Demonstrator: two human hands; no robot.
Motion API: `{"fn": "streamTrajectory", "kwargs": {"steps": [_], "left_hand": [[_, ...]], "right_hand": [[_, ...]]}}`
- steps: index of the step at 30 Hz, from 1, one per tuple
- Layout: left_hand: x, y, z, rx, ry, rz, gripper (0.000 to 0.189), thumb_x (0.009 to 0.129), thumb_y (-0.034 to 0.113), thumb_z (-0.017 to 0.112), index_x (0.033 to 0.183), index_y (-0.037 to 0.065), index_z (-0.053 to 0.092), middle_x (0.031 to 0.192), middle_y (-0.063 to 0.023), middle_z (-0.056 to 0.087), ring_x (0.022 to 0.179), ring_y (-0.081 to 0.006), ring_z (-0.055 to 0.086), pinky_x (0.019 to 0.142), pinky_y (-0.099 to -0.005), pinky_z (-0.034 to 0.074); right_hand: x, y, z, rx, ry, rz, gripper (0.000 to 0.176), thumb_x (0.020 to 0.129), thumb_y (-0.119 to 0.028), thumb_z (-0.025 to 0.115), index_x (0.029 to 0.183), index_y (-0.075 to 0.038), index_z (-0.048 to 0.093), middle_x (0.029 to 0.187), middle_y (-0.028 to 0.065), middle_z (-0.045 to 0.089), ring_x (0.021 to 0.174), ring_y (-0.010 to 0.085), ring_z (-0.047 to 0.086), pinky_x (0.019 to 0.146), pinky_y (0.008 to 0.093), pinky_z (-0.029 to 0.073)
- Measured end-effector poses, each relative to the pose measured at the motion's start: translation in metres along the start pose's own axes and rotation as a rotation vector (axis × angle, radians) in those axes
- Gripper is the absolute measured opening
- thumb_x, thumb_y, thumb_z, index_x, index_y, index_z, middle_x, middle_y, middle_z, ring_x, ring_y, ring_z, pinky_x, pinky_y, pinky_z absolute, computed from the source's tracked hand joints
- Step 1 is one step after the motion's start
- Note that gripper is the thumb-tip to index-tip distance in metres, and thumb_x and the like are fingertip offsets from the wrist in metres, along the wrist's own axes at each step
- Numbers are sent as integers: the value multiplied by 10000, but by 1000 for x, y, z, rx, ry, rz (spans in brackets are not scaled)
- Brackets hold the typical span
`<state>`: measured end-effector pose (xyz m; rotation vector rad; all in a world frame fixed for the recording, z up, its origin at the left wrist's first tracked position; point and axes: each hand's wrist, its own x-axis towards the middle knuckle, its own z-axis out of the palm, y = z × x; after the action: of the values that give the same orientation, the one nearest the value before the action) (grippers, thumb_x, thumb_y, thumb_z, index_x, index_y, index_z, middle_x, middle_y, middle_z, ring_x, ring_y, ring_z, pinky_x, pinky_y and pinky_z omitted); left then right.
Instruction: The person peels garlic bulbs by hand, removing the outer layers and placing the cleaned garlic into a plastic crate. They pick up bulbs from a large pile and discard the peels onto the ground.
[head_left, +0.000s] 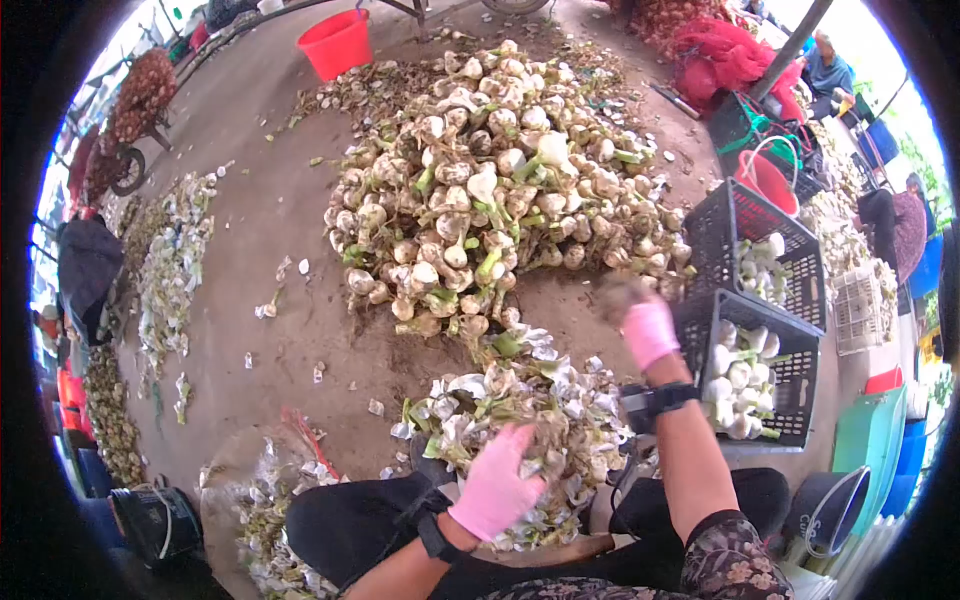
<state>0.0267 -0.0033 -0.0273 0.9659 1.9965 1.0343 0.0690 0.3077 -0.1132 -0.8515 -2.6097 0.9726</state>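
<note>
My left hand [497,484], in a pink glove, is over a heap of garlic peelings and trimmed leaves [590,430] between my knees. Its thumb and fingers stand apart, and nothing shows in its grip. My right hand [648,328], also gloved in pink, reaches toward the lower right edge of a large pile of untrimmed garlic bulbs [480,200]. Motion smears its fingers into a brown blur, so I cannot tell whether it holds a bulb. Beside my right wrist, cleaned white garlic bulbs [738,380] lie in a black plastic crate [797,395].
Another black crate [712,240] with cleaned garlic adjoins the first. Behind it is a red bucket [768,182]; a second red bucket [335,45] stands beyond the pile. Dark buckets [157,522] flank me. A person [828,75] sits at the far right, near red netting [725,65].
</note>
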Motion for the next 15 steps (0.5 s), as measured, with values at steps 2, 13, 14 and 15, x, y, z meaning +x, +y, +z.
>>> {"fn": "streamTrajectory", "kwargs": {"steps": [2, 13, 14, 15], "left_hand": [[-5, 2, 1, 52, -12, -40, 591, 693, 148, 641, 1236, -21, 479, 1203, -266, 513, 1136, -393, 503, 962, -407, 423], [7, 1, -15, 1, -25, -124, 571, 658, 142, 655, 1187, -19, 512, 1195, -252, 510, 1080, -409, 538, 907, -417, 463], [7, 1, -17, 8, -4, -120, 570, 662, 142, 654, 1190, -20, 513, 1189, -251, 513, 1089, -409, 535, 911, -429, 458], [5, 1, -18, 3, 0, -120, 570, 662, 142, 654, 1190, -20, 513, 1189, -251, 513, 1089, -409, 535, 911, -429, 458]], "right_hand": [[8, 2, 83, 190, -143, 35, 401, 755, 18, 546, 1134, -85, 624, 894, 152, 683, 795, 292, 656, 738, 324, 525], [-1, -6, 219, 50, -321, 386, 378, 761, -63, 586, 1137, -47, 549, 1180, 199, 567, 1017, 350, 596, 862, 418, 490], [-21, -2, 215, 355, -381, 541, 385, 776, -40, 579, 1158, -47, 532, 1135, 175, 585, 981, 321, 614, 822, 404, 509], [-40, 2, 210, 662, -439, 693, 393, 791, -18, 571, 1179, -47, 515, 1091, 152, 603, 945, 292, 632, 783, 391, 528]]}}
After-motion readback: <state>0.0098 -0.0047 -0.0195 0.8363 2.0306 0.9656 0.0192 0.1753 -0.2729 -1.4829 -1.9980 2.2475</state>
